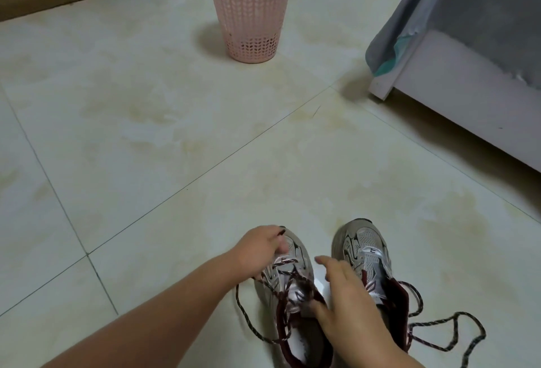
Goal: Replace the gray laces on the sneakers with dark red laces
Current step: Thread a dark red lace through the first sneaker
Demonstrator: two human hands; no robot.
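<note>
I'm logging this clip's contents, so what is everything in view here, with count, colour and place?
sneakers: two, silver-grey with dark red lining, side by side on the floor at bottom centre
laces: dark red speckled cord, threaded in both sneakers, loose ends trailing on the floor to either side
basket: one, pink perforated plastic, standing at top centre
furniture: one pale piece, at right, draped with grey cloth
floor: cream tiles with dark seams
left hand: one, on the toe of the left-side sneaker
right hand: one, between the sneakers, fingers spread, thumb at the left one's tongue
</note>
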